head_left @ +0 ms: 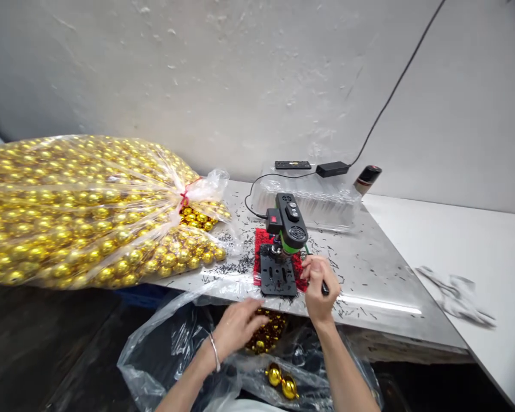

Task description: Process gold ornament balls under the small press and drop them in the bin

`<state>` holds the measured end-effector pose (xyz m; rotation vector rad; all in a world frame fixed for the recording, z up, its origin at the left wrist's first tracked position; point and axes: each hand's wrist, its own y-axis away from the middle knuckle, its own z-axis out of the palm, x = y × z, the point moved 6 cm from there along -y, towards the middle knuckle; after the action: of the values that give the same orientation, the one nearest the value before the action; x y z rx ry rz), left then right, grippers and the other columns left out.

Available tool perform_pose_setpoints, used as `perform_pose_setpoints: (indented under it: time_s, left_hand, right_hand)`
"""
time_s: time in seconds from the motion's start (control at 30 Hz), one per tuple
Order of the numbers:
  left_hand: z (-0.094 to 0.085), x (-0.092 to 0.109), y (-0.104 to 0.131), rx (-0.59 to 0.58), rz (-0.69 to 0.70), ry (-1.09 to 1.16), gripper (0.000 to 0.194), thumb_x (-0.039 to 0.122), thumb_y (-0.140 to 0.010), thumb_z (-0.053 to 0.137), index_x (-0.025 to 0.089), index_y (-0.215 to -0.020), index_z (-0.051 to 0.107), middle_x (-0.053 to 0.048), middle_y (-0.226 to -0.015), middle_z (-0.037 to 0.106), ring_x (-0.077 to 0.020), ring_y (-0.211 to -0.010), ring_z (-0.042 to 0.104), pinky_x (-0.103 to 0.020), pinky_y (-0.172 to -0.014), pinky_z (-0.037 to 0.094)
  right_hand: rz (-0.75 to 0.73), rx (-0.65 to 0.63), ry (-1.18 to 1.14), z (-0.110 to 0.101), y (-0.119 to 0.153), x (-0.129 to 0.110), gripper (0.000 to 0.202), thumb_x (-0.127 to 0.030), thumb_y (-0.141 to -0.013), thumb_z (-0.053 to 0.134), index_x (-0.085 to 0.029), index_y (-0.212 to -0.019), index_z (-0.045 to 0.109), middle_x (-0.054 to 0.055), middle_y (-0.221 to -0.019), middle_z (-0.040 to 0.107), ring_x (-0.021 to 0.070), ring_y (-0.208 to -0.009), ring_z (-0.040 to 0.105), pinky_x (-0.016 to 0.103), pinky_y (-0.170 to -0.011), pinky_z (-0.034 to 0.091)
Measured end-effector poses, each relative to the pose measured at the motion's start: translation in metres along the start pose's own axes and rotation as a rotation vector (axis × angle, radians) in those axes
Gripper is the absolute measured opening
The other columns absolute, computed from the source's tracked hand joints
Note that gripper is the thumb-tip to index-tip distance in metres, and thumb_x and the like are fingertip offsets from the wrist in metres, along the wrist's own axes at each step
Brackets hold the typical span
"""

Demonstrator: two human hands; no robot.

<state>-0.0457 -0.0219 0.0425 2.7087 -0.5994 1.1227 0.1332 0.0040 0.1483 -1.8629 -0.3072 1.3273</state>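
A small black and green bench drill press (289, 220) stands on a metal table, above its slotted black base plate (278, 277). My right hand (320, 283) is closed beside the press, with a black handle (325, 288) showing past its fingers; this looks like the press's lever. My left hand (239, 323) hangs in front of the table edge with fingers apart, holding nothing that I can see. Below it, an opened clear plastic bag (167, 332) holds gold beads (264, 337). Two larger gold balls (282, 381) lie on the plastic near my lap.
A big tied clear bag of gold beads (90, 217) fills the left side. Black shavings and red cloth (260, 237) surround the press. Behind it are a clear plastic tray (321, 206), a power adapter (332, 169) and a spray can (367, 178). White gloves (457, 294) lie right.
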Motion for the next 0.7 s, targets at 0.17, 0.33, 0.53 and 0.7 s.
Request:
perform_pose_setpoints:
  time_s: [0.17, 0.33, 0.53, 0.7]
  left_hand:
    - [-0.102, -0.032, -0.042, 0.419, -0.155, -0.280, 0.022, 0.022, -0.090, 0.048, 0.019, -0.096, 0.069, -0.011, -0.103, 0.067, -0.0239, -0.095, 0.063, -0.036, -0.086, 0.049]
    - [-0.138, -0.056, -0.075, 0.374, -0.230, -0.457, 0.026, 0.028, -0.092, 0.044, 0.018, -0.089, 0.068, -0.011, -0.094, 0.066, -0.0245, -0.092, 0.062, -0.034, -0.083, 0.047]
    - [-0.179, -0.085, -0.123, 0.406, -0.412, -0.540, 0.026, 0.017, -0.089, 0.044, 0.013, -0.104, 0.064, -0.018, -0.111, 0.061, -0.0308, -0.109, 0.056, -0.040, -0.091, 0.043]
    - [-0.185, -0.111, -0.153, 0.404, -0.495, -0.498, 0.042, 0.016, -0.082, 0.059, 0.005, -0.122, 0.054, -0.027, -0.126, 0.051, -0.0364, -0.109, 0.057, -0.045, -0.087, 0.046]
  right_hand:
    - [0.038, 0.028, -0.020, 0.001, 0.002, 0.005, 0.030, -0.024, -0.094, 0.042, -0.018, -0.066, 0.052, 0.001, -0.069, 0.053, 0.0136, -0.066, 0.054, 0.029, -0.061, 0.042]
    - [0.032, 0.025, 0.011, 0.001, 0.002, 0.004, 0.029, -0.025, -0.094, 0.042, -0.018, -0.068, 0.053, 0.001, -0.067, 0.053, 0.0135, -0.064, 0.053, 0.029, -0.061, 0.041]
    - [-0.002, 0.052, -0.023, 0.001, 0.002, 0.002, 0.031, -0.020, -0.093, 0.042, -0.018, -0.062, 0.049, 0.001, -0.068, 0.052, 0.0137, -0.066, 0.054, 0.029, -0.061, 0.040]
    - [-0.026, 0.039, -0.011, 0.001, 0.004, 0.004, 0.030, -0.019, -0.093, 0.042, -0.019, -0.063, 0.050, 0.001, -0.068, 0.052, 0.0143, -0.066, 0.053, 0.029, -0.061, 0.039]
